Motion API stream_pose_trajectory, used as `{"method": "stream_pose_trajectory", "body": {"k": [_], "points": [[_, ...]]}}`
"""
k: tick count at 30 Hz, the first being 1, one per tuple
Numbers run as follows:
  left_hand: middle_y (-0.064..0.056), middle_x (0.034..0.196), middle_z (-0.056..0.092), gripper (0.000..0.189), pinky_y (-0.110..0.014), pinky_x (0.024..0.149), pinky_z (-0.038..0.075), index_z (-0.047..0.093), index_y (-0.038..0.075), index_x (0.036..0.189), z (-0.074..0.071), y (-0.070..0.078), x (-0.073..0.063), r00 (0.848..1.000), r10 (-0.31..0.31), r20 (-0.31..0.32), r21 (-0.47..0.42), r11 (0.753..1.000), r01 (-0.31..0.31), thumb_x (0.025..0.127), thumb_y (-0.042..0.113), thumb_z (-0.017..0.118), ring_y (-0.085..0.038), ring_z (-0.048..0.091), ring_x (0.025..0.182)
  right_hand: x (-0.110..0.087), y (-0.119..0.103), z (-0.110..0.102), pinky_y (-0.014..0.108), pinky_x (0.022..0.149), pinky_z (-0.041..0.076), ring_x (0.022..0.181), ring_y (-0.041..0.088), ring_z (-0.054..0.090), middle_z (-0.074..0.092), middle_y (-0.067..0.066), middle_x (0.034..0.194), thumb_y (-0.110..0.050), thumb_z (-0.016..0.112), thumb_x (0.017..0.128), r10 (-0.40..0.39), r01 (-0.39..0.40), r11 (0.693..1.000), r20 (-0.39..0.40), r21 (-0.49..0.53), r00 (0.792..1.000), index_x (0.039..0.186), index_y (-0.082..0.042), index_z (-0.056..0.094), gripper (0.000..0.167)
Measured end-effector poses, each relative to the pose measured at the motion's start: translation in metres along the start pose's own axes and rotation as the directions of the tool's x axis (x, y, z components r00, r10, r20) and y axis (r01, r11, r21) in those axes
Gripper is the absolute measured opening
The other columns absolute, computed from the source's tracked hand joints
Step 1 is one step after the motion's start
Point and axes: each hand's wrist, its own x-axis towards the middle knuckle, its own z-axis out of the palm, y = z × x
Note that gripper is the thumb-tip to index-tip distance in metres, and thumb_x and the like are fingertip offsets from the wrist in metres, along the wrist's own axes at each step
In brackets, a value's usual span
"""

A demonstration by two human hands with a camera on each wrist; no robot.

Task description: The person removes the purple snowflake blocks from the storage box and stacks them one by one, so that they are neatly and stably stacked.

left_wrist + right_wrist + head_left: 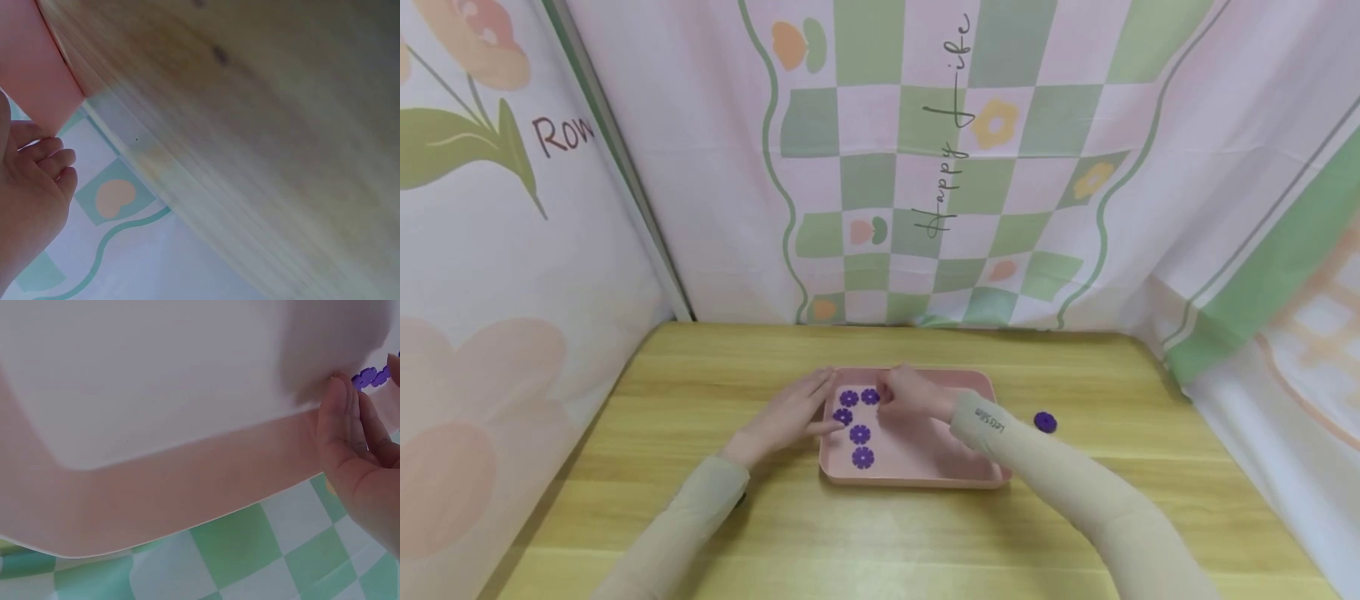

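Several purple flower-shaped discs [860, 434] lie in a bent row in the left part of a pink tray [917, 482]. My left hand [784, 417] rests at the tray's left rim, fingers extended, thumb over the inside near a disc. In the left wrist view its fingertips [51, 147] touch the tray's pink corner. My right hand [913, 393] reaches into the tray near the back wall, fingers bent down beside the back discs. In the right wrist view, purple discs [374, 376] show just past its fingers; I cannot tell whether a disc is between them.
One more purple disc [1045, 422] lies on the wooden table [760, 533], right of the tray. Printed curtains [940, 183] close off the back and both sides. The tray's raised wall [206, 472] runs around its floor.
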Motion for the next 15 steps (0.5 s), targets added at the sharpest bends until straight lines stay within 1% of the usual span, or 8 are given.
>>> {"method": "stream_pose_trajectory", "body": {"k": [5,10,15], "points": [[-0.020,0.163,0.023,0.090,-0.054,0.125,0.026,0.023,0.001,0.156,0.0012,-0.0007,0.0008,1.000,-0.003,0.002,-0.001,1.000,0.003,0.093,0.053,0.060,-0.037,0.028,0.151,0.0023,-0.0026,0.0051,0.024,0.065,0.056,0.070,0.013,0.059,0.066,0.005,0.080,-0.005,0.075,0.081,0.022,-0.023,1.000,-0.042,-0.016,0.999,0.095,-0.001,0.066,0.017],[-0.020,0.163,0.024,0.090,-0.054,0.125,0.026,0.022,0.002,0.156,0.0023,-0.0018,0.0013,1.000,-0.005,-0.003,-0.003,1.000,0.005,0.093,0.054,0.059,-0.037,0.028,0.151,0.0039,-0.0066,0.0082,0.024,0.063,0.056,0.068,0.013,0.058,0.066,0.005,0.077,-0.007,0.075,0.081,0.028,-0.033,0.997,-0.079,-0.067,0.996,0.093,0.000,0.066,0.017],[-0.020,0.163,0.024,0.090,-0.054,0.125,0.026,0.022,0.002,0.156,0.0034,-0.0024,0.0019,1.000,-0.001,-0.003,0.009,1.000,0.001,0.093,0.056,0.058,-0.037,0.029,0.150,0.0056,-0.0105,0.0104,0.024,0.064,0.056,0.068,0.013,0.058,0.066,0.005,0.077,-0.010,0.076,0.082,0.052,-0.061,0.992,-0.086,-0.107,0.995,0.093,-0.001,0.066,0.016]]}}
